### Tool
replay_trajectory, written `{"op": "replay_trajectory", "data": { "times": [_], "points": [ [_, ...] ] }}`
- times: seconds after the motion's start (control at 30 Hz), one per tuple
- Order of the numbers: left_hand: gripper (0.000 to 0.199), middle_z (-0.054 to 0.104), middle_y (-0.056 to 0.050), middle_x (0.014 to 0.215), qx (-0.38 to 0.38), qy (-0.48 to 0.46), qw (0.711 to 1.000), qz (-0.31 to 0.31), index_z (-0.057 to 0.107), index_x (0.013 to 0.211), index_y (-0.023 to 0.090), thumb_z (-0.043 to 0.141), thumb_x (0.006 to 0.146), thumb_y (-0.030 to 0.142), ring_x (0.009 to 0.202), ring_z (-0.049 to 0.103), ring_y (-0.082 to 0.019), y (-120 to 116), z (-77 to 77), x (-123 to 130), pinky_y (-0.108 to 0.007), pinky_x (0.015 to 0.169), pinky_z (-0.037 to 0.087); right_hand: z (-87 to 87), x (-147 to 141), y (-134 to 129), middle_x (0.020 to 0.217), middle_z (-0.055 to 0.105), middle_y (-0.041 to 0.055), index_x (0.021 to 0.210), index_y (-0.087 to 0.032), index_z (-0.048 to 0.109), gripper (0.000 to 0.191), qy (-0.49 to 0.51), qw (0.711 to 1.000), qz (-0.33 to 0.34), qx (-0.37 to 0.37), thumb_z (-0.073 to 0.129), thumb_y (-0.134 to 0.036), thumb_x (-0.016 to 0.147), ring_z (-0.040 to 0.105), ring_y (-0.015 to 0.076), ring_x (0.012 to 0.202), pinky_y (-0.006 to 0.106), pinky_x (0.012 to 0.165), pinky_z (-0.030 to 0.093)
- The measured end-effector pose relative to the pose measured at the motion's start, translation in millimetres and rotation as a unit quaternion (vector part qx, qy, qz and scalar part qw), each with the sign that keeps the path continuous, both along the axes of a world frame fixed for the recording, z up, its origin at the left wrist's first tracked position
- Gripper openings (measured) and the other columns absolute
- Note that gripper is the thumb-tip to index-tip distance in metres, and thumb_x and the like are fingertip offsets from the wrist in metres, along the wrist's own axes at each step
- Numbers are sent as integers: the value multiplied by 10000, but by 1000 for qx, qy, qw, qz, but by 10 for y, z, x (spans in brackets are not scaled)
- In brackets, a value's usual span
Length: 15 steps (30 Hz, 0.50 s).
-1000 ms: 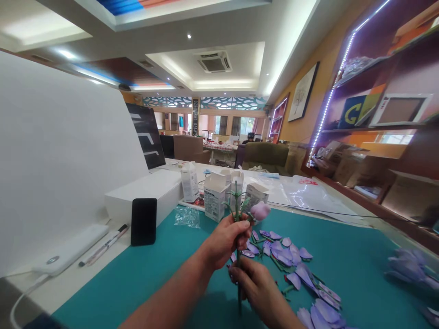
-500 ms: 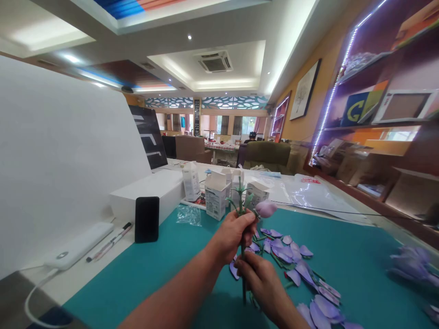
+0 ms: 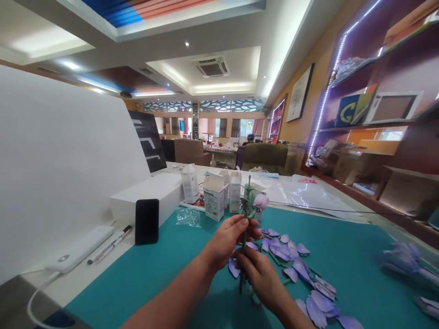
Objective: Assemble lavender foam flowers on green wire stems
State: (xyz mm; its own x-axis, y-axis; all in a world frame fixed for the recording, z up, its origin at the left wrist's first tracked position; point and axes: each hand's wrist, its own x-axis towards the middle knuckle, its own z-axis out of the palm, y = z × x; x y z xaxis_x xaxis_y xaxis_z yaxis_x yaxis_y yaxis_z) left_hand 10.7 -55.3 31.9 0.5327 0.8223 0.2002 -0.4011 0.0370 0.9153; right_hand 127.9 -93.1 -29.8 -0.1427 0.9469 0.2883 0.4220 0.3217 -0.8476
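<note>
An artificial flower stem (image 3: 248,194), dark green and nearly upright, runs through both my hands. It carries green leaves and one pale purple bud (image 3: 261,202) leaning to the right. My left hand (image 3: 229,235) pinches the stem just under the leaves. Lower down, my right hand (image 3: 257,269) has its fingers closed round the same stem, whose bottom end sticks out below. Loose purple petals (image 3: 283,251), some with green stalks, lie spread on the teal mat (image 3: 171,269) behind and right of my right hand.
White boxes (image 3: 214,201) and a crumpled clear wrapper (image 3: 188,216) lie beyond the mat. A black phone (image 3: 147,221) leans against a white block at left, near pens (image 3: 109,244) and a white power strip (image 3: 80,246). More purple flowers (image 3: 401,259) lie far right.
My left hand has loosened its wrap into a fingertip pinch slightly lower on the stem. The stem has turned, bringing the bud closer in beside the leaves.
</note>
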Motion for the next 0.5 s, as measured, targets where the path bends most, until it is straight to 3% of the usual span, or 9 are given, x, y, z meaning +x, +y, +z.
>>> {"op": "replay_trajectory", "data": {
  "times": [0.1,0.3,0.4,0.5],
  "points": [
    [372,646,-66,775,26,33,999,34,620,869,114,681,737,457,768,582,-175,14,3,15,-284,732,413,-1,13,-2,701,612,31,834,-166,596,318,-11,1000,-7,12,374,-384,903,532,156,615,262,563,387],
    [394,560,-20,949,180,43,954,237,546,994,186,744,686,329,727,479,-110,69,99,-24,-224,667,403,-26,37,33,688,623,33,769,-178,570,312,-62,996,-57,39,382,-393,895,547,164,630,265,593,384],
    [367,548,-10,936,237,42,934,264,548,1025,211,721,714,303,689,461,-102,67,179,-52,-218,647,397,-44,42,40,682,627,31,764,-186,574,308,-78,993,-67,50,385,-388,898,552,163,633,259,594,380],
    [232,551,1,839,261,50,924,274,567,922,208,689,746,299,676,462,-113,67,217,-64,-222,643,397,-64,51,45,668,623,29,762,-187,582,312,-93,992,-70,51,388,-388,901,551,163,615,257,575,371]
  ]
}}
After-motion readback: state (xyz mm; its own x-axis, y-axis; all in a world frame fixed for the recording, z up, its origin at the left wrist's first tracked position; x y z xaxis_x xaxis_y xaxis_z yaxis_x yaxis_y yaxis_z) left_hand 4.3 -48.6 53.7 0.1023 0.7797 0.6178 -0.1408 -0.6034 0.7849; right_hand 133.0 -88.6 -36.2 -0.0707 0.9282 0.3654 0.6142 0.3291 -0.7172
